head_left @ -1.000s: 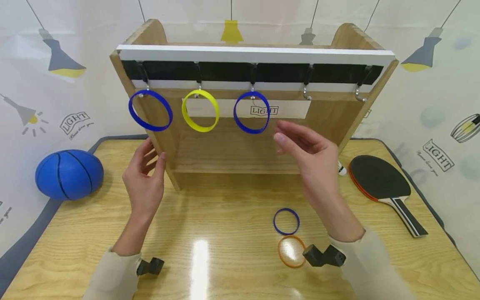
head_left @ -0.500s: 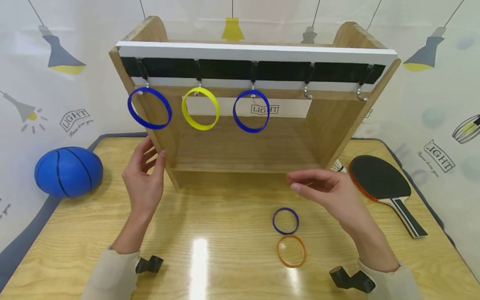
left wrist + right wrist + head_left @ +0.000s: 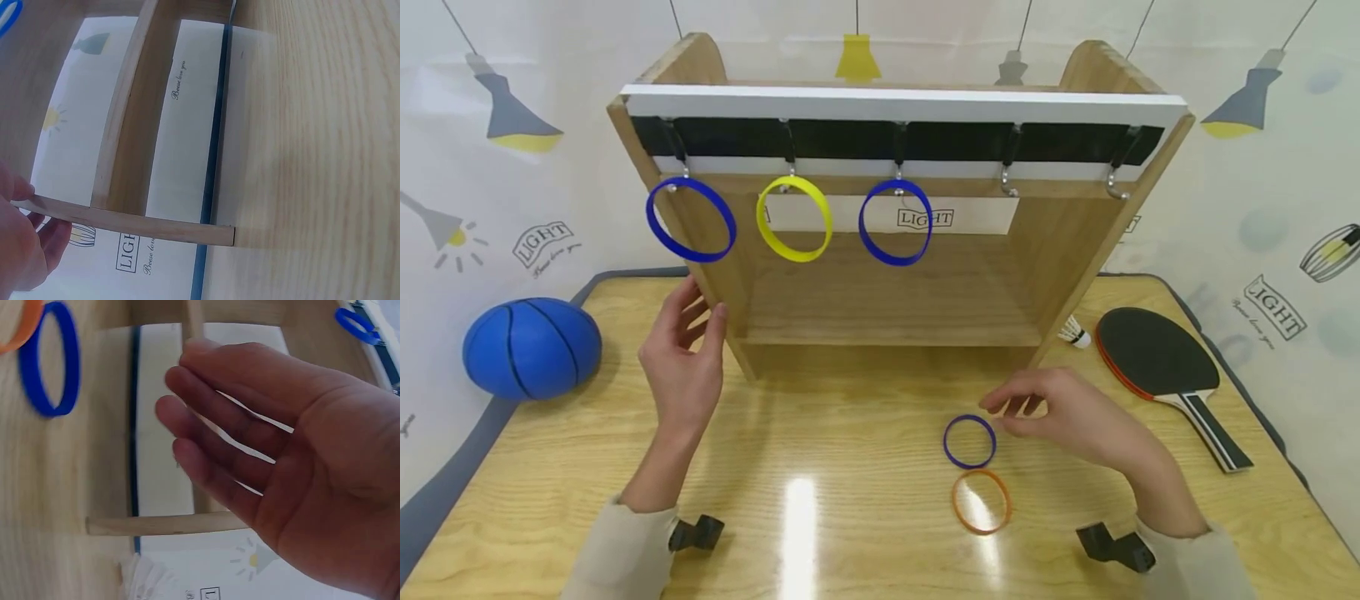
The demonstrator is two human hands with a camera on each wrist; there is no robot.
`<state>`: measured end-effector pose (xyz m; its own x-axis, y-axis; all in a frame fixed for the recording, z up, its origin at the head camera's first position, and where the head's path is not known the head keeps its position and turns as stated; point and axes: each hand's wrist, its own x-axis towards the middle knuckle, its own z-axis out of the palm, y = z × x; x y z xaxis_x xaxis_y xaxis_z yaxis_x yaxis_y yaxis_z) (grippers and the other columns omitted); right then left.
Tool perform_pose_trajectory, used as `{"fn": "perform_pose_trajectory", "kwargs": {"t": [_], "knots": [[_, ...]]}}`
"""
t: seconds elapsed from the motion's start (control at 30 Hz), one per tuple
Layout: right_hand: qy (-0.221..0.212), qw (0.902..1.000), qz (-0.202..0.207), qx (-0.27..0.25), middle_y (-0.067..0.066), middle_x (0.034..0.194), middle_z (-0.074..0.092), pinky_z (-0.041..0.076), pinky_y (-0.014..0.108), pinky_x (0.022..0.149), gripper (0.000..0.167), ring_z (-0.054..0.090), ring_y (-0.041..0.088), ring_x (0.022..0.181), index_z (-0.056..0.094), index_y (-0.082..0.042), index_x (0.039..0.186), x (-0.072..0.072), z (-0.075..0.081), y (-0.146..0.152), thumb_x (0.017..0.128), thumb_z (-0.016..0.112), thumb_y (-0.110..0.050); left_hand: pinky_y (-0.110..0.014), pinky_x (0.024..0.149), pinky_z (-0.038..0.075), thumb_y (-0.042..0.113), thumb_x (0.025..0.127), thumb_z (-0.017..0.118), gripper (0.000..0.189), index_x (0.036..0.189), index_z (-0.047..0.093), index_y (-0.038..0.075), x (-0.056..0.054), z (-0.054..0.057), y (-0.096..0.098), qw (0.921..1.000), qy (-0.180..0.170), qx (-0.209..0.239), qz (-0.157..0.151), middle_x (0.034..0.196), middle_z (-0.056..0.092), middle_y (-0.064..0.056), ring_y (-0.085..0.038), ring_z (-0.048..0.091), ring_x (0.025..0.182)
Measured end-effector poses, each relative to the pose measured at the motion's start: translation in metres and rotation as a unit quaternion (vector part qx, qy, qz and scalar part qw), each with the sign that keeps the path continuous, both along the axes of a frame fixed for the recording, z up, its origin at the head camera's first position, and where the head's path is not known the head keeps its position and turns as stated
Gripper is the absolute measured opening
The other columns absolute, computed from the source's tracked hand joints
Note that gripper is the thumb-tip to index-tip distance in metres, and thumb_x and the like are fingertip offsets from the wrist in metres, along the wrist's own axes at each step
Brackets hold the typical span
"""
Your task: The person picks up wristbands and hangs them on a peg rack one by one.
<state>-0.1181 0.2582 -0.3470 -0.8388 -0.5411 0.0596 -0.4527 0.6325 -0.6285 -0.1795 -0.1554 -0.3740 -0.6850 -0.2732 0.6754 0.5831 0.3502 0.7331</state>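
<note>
Tabletop (image 3: 865,417) separates shelf edge (image 3: 887,342) from flat blue ring (image 3: 72,362) beside right hand (image 3: 1071,414).

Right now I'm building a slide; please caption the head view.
Left hand holds the rack, three rings hung on it; right hand hovers by a loose blue ring.

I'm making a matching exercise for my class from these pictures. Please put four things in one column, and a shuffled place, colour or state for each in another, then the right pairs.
Things:
1. Yellow ring
2. Orange ring
3. Ball
4. Left hand

Descriptions:
A. Gripping the side of the wooden shelf
B. Lying flat on the table
C. Blue with dark lines
D. Hanging from a hook

Pairs: 1-D, 2-B, 3-C, 4-A
</note>
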Motion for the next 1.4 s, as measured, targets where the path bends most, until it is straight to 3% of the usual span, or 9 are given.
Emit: {"fn": "perform_pose_trajectory", "kwargs": {"t": [0.17, 0.33, 0.43, 0.5, 0.57, 0.67, 0.83, 1.13, 1.4], "knots": [[-0.020, 0.9988, 0.032, 0.031, -0.005, 0.098, 0.070, 0.056, 0.033, 0.072, 0.020, 0.065, 0.012, 0.085, 0.075, -0.014, 0.105, -0.005, -0.014, 0.001, 0.086, 0.075, -0.007, -0.025, 0.081, 0.056, 0.000, 0.090, 0.068, 0.041, 0.129, 0.065, 0.013, 0.000, 0.002, 0.002, 1.0000, 0.001, 0.002, 0.002, 0.117, 0.068, -0.008, -0.025, 0.067, 0.104], [-0.048, 0.9960, 0.069, 0.028, 0.000, 0.101, 0.070, 0.056, 0.032, 0.071, 0.024, 0.066, 0.019, 0.083, 0.074, -0.009, 0.102, -0.009, -0.030, -0.002, 0.082, 0.072, 0.004, -0.024, 0.081, 0.055, -0.006, 0.089, 0.066, 0.040, 0.128, 0.064, 0.003, 0.010, 0.015, 0.009, 1.0000, -0.003, 0.002, 0.005, 0.116, 0.067, -0.015, -0.031, 0.066, 0.103], [-0.066, 0.9944, 0.079, 0.026, 0.001, 0.098, 0.068, 0.055, 0.028, 0.068, 0.027, 0.064, 0.016, 0.079, 0.074, -0.009, 0.098, -0.010, -0.037, -0.005, 0.079, 0.070, 0.009, -0.024, 0.082, 0.055, -0.008, 0.089, 0.065, 0.039, 0.127, 0.062, -0.002, 0.016, 0.023, 0.013, 0.9999, -0.007, -0.002, 0.008, 0.116, 0.067, -0.018, -0.034, 0.066, 0.103], [-0.068, 0.9942, 0.079, 0.029, 0.000, 0.096, 0.067, 0.053, 0.026, 0.066, 0.027, 0.062, 0.012, 0.075, 0.075, -0.010, 0.096, -0.011, -0.041, -0.006, 0.078, 0.070, 0.009, -0.023, 0.081, 0.055, -0.008, 0.089, 0.065, 0.039, 0.127, 0.063, -0.001, 0.013, 0.020, 0.011, 0.9999, -0.007, 0.002, 0.008, 0.116, 0.066, -0.019, -0.033, 0.066, 0.103], [-0.063, 0.9944, 0.076, 0.036, -0.002, 0.094, 0.067, 0.053, 0.025, 0.064, 0.027, 0.060, 0.009, 0.073, 0.074, -0.011, 0.094, -0.010, -0.041, -0.007, 0.077, 0.070, 0.009, -0.024, 0.081, 0.055, -0.006, 0.090, 0.066, 0.040, 0.128, 0.064, 0.004, 0.008, 0.013, 0.008, 1.0000, -0.005, 0.004, 0.005, 0.117, 0.067, -0.016, -0.030, 0.067, 0.103], [-0.053, 0.9945, 0.074, 0.051, -0.004, 0.091, 0.066, 0.051, 0.024, 0.064, 0.028, 0.058, 0.009, 0.072, 0.074, -0.012, 0.092, -0.010, -0.041, -0.008, 0.075, 0.068, 0.009, -0.023, 0.081, 0.055, -0.005, 0.089, 0.066, 0.040, 0.128, 0.065, 0.006, 0.007, 0.012, 0.008, 0.9999, -0.002, 0.013, 0.004, 0.117, 0.067, -0.016, -0.028, 0.067, 0.103], [-0.048, 0.9938, 0.078, 0.064, -0.004, 0.089, 0.065, 0.051, 0.025, 0.066, 0.029, 0.059, 0.012, 0.075, 0.075, -0.012, 0.090, -0.008, -0.040, -0.010, 0.073, 0.065, 0.010, -0.021, 0.081, 0.055, -0.007, 0.089, 0.065, 0.039, 0.127, 0.064, 0.002, 0.015, 0.024, 0.014, 0.9998, -0.004, 0.016, 0.005, 0.116, 0.066, -0.021, -0.031, 0.066, 0.103], [-0.010, 0.9940, 0.091, 0.061, -0.010, 0.082, 0.065, 0.053, 0.026, 0.067, 0.023, 0.061, 0.011, 0.074, 0.076, -0.017, 0.081, -0.010, -0.043, -0.011, 0.076, 0.071, 0.005, -0.022, 0.081, 0.055, -0.007, 0.089, 0.065, 0.039, 0.127, 0.064, 0.002, 0.016, 0.025, 0.014, 0.9998, -0.008, 0.015, 0.006, 0.116, 0.066, -0.021, -0.031, 0.067, 0.103], [-0.057, 0.9951, 0.074, 0.030, -0.006, 0.090, 0.068, 0.055, 0.029, 0.071, 0.014, 0.062, 0.011, 0.082, 0.073, -0.017, 0.091, -0.012, -0.040, -0.014, 0.087, 0.072, -0.004, -0.022, 0.082, 0.055, -0.007, 0.089, 0.065, 0.039, 0.127, 0.064, 0.002, 0.016, 0.025, 0.014, 0.9999, -0.008, 0.013, 0.004, 0.117, 0.065, -0.021, -0.032, 0.066, 0.104]]}}
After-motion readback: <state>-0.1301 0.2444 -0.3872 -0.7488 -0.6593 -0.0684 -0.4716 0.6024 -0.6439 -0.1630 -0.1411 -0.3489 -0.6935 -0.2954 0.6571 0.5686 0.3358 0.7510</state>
